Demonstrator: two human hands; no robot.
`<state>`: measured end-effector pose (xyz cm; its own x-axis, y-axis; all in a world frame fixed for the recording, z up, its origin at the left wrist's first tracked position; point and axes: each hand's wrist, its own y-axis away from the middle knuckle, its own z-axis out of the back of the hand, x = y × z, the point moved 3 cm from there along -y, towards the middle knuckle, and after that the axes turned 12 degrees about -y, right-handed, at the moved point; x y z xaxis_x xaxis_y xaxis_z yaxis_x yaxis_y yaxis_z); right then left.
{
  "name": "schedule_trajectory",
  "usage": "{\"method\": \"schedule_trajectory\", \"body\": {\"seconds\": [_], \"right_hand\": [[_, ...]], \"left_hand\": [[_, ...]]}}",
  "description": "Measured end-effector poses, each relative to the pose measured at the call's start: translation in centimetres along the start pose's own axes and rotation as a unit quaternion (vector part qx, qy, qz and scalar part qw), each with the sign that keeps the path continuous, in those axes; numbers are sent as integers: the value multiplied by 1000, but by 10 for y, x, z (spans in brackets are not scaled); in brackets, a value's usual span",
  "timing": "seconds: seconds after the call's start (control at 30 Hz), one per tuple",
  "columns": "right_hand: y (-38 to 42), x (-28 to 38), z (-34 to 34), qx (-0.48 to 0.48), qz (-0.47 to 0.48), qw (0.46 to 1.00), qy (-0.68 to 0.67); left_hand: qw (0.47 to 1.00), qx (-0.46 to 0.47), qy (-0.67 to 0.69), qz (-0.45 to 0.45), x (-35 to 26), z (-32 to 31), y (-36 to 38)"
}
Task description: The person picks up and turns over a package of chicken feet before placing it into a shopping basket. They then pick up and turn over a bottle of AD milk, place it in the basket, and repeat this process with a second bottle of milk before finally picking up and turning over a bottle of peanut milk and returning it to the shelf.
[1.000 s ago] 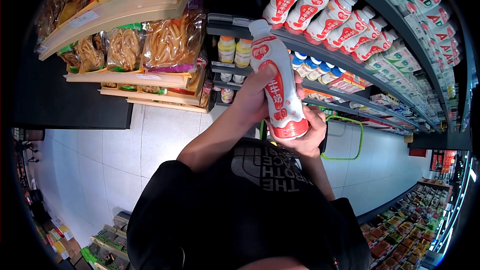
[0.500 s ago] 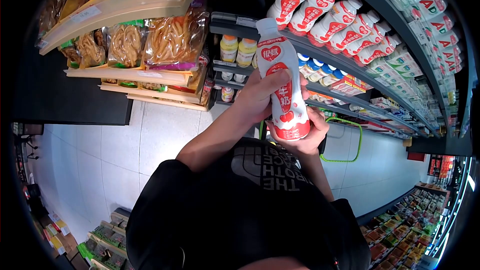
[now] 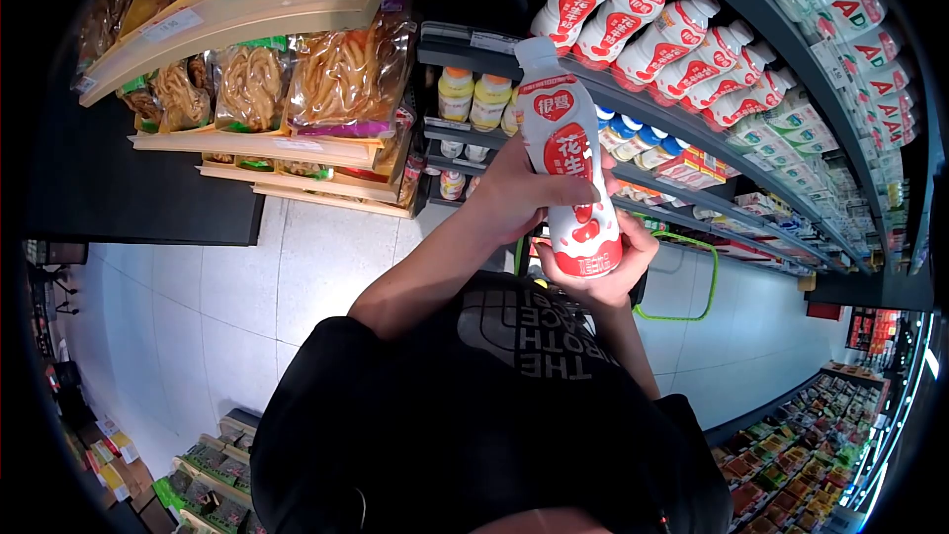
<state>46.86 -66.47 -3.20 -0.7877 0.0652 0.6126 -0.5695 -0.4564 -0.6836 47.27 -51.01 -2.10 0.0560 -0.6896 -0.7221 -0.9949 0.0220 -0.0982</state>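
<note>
A white and red plastic drink bottle (image 3: pixel 556 109) with Chinese lettering tilts in front of my chest, its pale cap pointing away from me. My left hand (image 3: pixel 509 196) is closed around its middle from the left, the thumb lying across the front label. Around the base, my right hand (image 3: pixel 625 272) is closed with its fingers curled beneath and beside it. Behind the cap, a row of matching bottles (image 3: pixel 633 15) stands on the upper shelf (image 3: pixel 682 124).
Bagged snack packs (image 3: pixel 341 79) fill the tiered display at left, beside a black surface (image 3: pixel 138 168). Smaller yellow-labelled bottles (image 3: pixel 489 104) sit on lower shelves. A green-rimmed basket or cart (image 3: pixel 712 282) is beyond my right hand. Packaged goods (image 3: pixel 801 445) line the lower right.
My left thumb has slid down the label, uncovering more lettering. The bottle and both hands have shifted slightly to the right.
</note>
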Motion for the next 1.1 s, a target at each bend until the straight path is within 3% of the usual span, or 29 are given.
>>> {"method": "schedule_trajectory", "body": {"seconds": [0.47, 0.8, 1.1], "right_hand": [[6, -1, -1, -1, 11, 1000, 25], [2, -6, 1, 22, -118, 992, -27], [-1, 0, 1, 2, 8, 1000, 6]], "left_hand": [[1000, -26, 11, -5, 2, -3, 5], [998, -52, 22, 21, 0, -3, 7], [999, -41, 1, 5, 1, -4, 6]]}}
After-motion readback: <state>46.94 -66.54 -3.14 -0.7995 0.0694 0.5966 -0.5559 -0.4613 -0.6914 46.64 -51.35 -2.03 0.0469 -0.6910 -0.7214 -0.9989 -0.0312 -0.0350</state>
